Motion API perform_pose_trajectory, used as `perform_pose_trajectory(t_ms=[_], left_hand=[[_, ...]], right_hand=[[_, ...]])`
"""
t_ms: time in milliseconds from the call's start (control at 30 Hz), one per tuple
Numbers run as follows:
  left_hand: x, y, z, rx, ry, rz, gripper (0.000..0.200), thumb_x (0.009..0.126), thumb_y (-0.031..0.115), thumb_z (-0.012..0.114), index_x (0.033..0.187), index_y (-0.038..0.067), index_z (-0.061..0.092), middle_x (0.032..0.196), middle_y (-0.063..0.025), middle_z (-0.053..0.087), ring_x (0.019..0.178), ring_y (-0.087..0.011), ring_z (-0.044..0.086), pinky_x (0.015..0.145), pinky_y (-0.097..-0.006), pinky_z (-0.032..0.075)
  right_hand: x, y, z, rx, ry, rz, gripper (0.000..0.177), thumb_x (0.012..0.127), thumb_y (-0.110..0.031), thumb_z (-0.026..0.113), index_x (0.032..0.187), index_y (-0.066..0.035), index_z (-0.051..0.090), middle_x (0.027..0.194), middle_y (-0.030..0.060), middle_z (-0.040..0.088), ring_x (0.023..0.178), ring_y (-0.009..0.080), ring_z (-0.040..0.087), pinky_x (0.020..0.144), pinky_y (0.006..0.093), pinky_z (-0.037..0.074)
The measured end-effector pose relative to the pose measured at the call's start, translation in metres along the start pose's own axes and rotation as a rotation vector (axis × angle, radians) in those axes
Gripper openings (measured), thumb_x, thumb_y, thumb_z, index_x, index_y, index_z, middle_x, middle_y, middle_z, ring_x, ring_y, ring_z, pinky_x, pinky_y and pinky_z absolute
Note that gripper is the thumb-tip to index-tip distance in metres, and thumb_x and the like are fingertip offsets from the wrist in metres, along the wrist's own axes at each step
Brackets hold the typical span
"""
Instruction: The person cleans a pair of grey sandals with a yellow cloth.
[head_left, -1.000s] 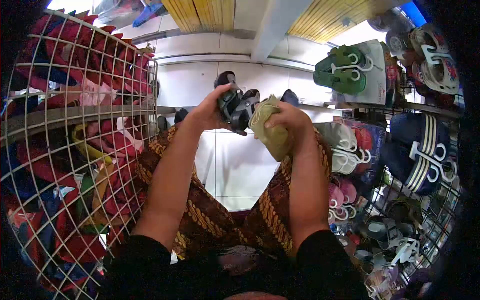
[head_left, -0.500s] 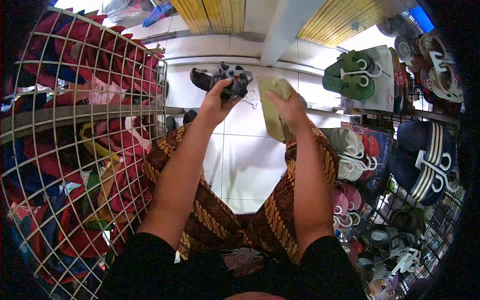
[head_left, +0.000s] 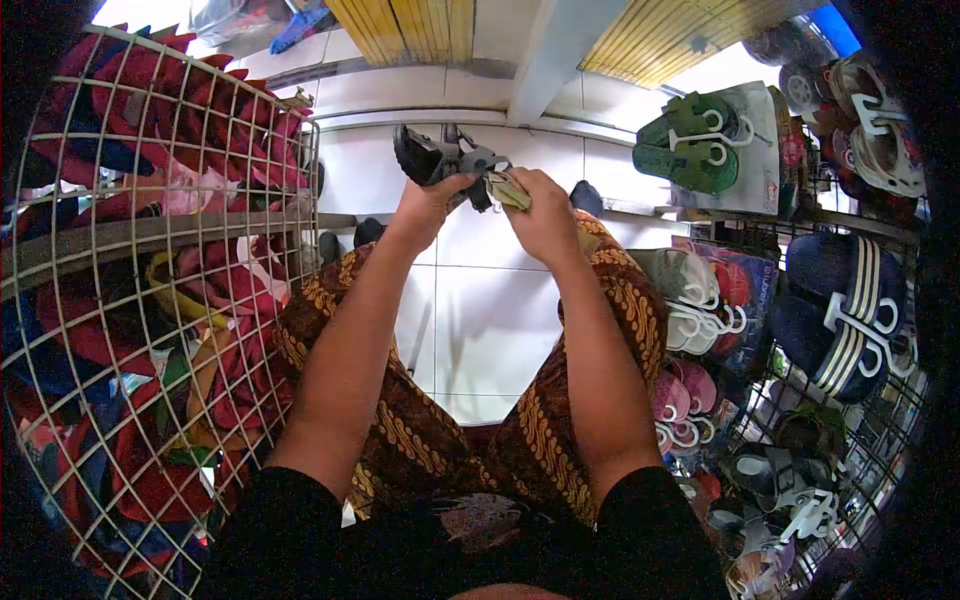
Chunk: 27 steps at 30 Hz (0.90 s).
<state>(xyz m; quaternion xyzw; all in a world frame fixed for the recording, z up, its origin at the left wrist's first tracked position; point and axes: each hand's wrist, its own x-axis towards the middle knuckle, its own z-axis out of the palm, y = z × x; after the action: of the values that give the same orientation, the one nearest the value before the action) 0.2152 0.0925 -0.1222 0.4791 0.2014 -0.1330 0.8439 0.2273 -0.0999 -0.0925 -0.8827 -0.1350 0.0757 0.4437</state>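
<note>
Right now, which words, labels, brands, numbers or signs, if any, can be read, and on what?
None can be read with certainty.
Pale box behind the green sandals: reddish lettering, too small to read.
Blue packaging at right: vertical lettering, too blurred to read.
Print on the black shirt: no letters can be made out.

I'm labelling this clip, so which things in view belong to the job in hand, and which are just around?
In hand:
- black-and-grey strapped footwear, in the left hand
- olive cloth, in the right hand

Just around:
- green sandals, on a white hanger
- navy striped slippers
- pink footwear
</note>
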Motion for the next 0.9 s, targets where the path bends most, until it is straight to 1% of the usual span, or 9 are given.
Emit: perform_pose_trajectory(t_ms=[133,233,333,433,467,567,767,800,900], left_hand=[[0.0,0.003,-0.004,-0.085,0.054,-0.026,0.03,0.085,0.007,0.072,0.111,0.008,0.057,0.102,-0.0033,0.066,0.094,-0.0176,0.066,0.083,-0.0325,0.057],[0.0,0.0,-0.003,-0.07,0.084,0.003,0.03,0.084,0.007,0.072,0.11,0.008,0.058,0.102,-0.0037,0.066,0.094,-0.0182,0.067,0.082,-0.0326,0.057],[0.002,-0.005,-0.005,-0.039,0.01,-0.046,0.028,0.083,0.007,0.072,0.108,0.008,0.059,0.102,-0.0042,0.066,0.093,-0.0191,0.067,0.081,-0.0336,0.058],[0.007,-0.007,-0.016,-0.227,0.059,-0.12,0.029,0.087,0.009,0.068,0.114,0.004,0.059,0.105,-0.0082,0.067,0.097,-0.0226,0.066,0.081,-0.0362,0.057],[0.007,-0.008,-0.02,-0.252,0.034,-0.115,0.029,0.087,0.009,0.067,0.113,0.002,0.059,0.104,-0.0099,0.067,0.096,-0.0238,0.067,0.081,-0.037,0.057],[0.009,-0.014,-0.021,-0.092,0.047,-0.128,0.028,0.087,0.009,0.067,0.113,0.002,0.059,0.104,-0.0108,0.067,0.095,-0.0246,0.067,0.082,-0.0376,0.058],[0.003,-0.002,-0.01,-0.112,-0.001,-0.102,0.029,0.083,0.004,0.068,0.11,0.008,0.058,0.105,-0.0053,0.065,0.099,-0.0192,0.064,0.083,-0.0357,0.057],[0.002,-0.001,-0.009,-0.098,0.011,-0.136,0.03,0.082,0.004,0.069,0.11,0.008,0.058,0.105,-0.0051,0.065,0.099,-0.0192,0.065,0.083,-0.0359,0.057],[0.0,-0.001,-0.008,-0.067,0.024,-0.179,0.03,0.082,0.004,0.069,0.11,0.008,0.058,0.104,-0.0047,0.064,0.099,-0.0193,0.065,0.083,-0.0365,0.057]], right_hand=[[0.002,-0.002,0.001,0.196,-0.054,0.083,0.028,0.08,-0.011,0.073,0.106,-0.004,0.068,0.101,0.0192,0.066,0.096,0.0387,0.065,0.085,0.0426,0.052],[0.004,-0.001,-0.004,0.111,-0.089,0.094,0.03,0.08,-0.013,0.075,0.107,-0.003,0.068,0.1,0.0195,0.067,0.096,0.0377,0.065,0.084,0.0407,0.052],[0.002,-0.003,0.003,0.033,0.033,0.071,0.031,0.08,-0.014,0.076,0.108,-0.003,0.068,0.101,0.0192,0.067,0.096,0.0371,0.065,0.084,0.0401,0.052],[0.002,0.003,0.001,0.33,-0.136,0.128,0.032,0.079,-0.015,0.077,0.108,-0.003,0.068,0.101,0.019,0.068,0.096,0.0368,0.066,0.084,0.0401,0.052],[0.002,0.005,-0.003,0.305,-0.184,0.164,0.031,0.079,-0.015,0.076,0.107,-0.004,0.068,0.103,0.0189,0.068,0.097,0.0355,0.066,0.085,0.04,0.052],[0.003,0.008,0.002,0.079,-0.034,0.11,0.032,0.08,-0.018,0.077,0.107,-0.004,0.069,0.103,0.0183,0.068,0.097,0.033,0.067,0.084,0.0387,0.052],[0.004,-0.003,-0.011,0.214,-0.251,0.269,0.03,0.083,-0.025,0.075,0.104,-0.005,0.069,0.095,0.018,0.07,0.089,0.0331,0.069,0.08,0.0399,0.054],[0.002,-0.013,-0.011,0.253,-0.187,0.354,0.032,0.081,-0.014,0.073,0.109,-0.001,0.065,0.09,0.0092,0.069,0.081,0.0168,0.062,0.078,0.0327,0.052],[0.001,-0.025,-0.016,0.235,-0.112,0.309,0.03,0.081,-0.012,0.072,0.109,-0.003,0.065,0.09,0.0069,0.069,0.081,0.0151,0.062,0.076,0.0324,0.052]])
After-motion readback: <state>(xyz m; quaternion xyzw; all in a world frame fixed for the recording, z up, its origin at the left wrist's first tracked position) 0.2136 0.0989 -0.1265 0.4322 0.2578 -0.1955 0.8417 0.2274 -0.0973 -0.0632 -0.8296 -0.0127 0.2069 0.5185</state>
